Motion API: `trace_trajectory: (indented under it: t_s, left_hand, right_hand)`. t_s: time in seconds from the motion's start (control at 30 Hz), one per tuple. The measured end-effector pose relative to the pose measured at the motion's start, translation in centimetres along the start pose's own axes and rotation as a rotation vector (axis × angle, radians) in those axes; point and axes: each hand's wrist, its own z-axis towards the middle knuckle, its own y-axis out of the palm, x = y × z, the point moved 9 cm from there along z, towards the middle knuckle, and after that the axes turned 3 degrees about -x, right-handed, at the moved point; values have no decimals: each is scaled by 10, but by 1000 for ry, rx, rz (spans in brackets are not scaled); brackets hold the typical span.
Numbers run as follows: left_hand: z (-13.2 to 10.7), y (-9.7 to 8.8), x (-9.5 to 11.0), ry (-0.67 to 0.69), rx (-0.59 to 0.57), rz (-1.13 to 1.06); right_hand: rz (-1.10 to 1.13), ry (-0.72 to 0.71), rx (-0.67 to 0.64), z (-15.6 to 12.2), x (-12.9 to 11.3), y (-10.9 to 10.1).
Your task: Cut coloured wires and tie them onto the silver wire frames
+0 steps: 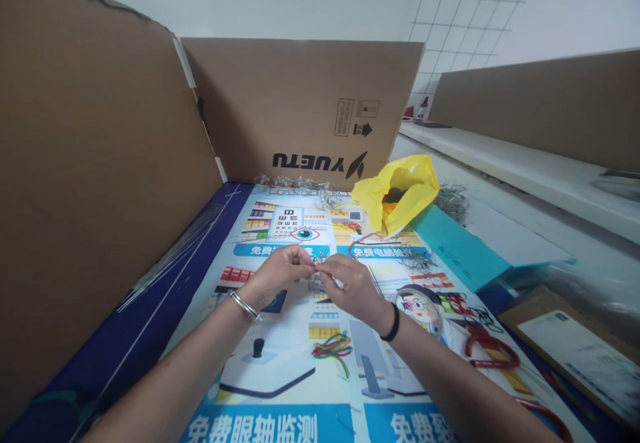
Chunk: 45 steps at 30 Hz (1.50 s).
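Note:
My left hand (pixel 280 271) and my right hand (pixel 353 286) meet over the middle of a printed poster (pixel 280 423). Both pinch a small thin wire piece (pixel 317 267) between their fingertips; it is too small to make out clearly. A silver bangle sits on my left wrist and a black band on my right wrist. Below the hands lies a small bundle of coloured wires (pixel 333 347) in red, yellow and green.
Cardboard walls stand at the left (pixel 90 183) and back (pixel 300 109). A yellow plastic bag (pixel 397 193) lies open at the back right, beside a teal sheet (pixel 460 249). Piles of thin metal wire (pixel 293 181) line the back. Red-handled scissors (pixel 487 349) lie right.

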Motion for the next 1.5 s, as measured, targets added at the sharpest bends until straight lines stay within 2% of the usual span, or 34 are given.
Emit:
trace_trajectory:
  t_s: [0.3, 0.4, 0.6, 0.87, 1.13, 1.33, 1.5]
  left_hand:
    - [3, 0, 3, 129, -19, 47]
    - [2, -1, 10, 204, -1, 195]
    - [-6, 1, 28, 377, 110, 535]
    - [-14, 10, 29, 630, 213, 800]
    - [-25, 12, 31, 782, 363, 802]
    - [-25, 8, 26, 777, 362, 666]
    - [-23, 8, 24, 749, 341, 636]
  right_hand:
    - [62, 33, 20, 1, 4, 0]
    - [18, 109, -32, 1, 10, 4]
    - [-41, 234, -125, 1, 19, 12]
    - [-27, 245, -187, 0, 23, 20]
    - [9, 206, -132, 1, 22, 16]
    - [-32, 157, -90, 3, 13, 8]
    - [-93, 45, 56, 10, -1, -11]
